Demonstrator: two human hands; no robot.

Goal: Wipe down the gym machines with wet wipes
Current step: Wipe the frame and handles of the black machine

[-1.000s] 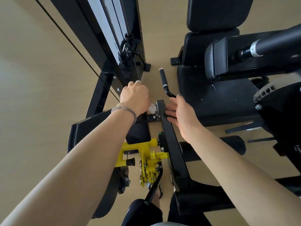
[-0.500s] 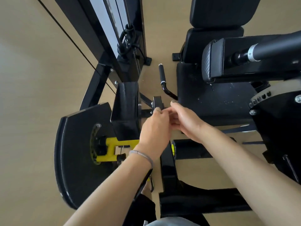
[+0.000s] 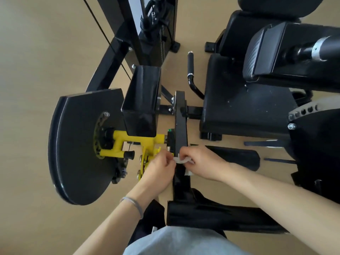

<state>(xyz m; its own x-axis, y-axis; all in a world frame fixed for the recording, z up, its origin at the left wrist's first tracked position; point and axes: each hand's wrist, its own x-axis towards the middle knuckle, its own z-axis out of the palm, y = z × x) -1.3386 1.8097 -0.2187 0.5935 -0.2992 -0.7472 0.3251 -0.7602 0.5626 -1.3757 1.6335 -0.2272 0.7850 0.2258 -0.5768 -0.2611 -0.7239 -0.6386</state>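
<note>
A black gym machine fills the head view. Its narrow black arm bar (image 3: 180, 122) runs toward me down the middle. A small white wet wipe (image 3: 181, 160) is stretched across that bar near its lower end. My left hand (image 3: 159, 171) pinches the wipe's left end with curled fingers. My right hand (image 3: 203, 162) grips the wipe's right end, and a scrap of wipe hangs below its palm. Both hands meet over the bar.
A yellow adjuster bracket (image 3: 134, 142) and a black round plate (image 3: 77, 144) sit left of the bar. A black box-shaped part (image 3: 142, 100) stands above them. The seat pad (image 3: 244, 107), a padded roller (image 3: 287, 52) and a side handle (image 3: 191, 67) lie right. Tan floor surrounds.
Both hands have drawn back along the bar toward me. The left hand left the box-shaped part, crossed to the bar and met the right. The wipe now shows between them.
</note>
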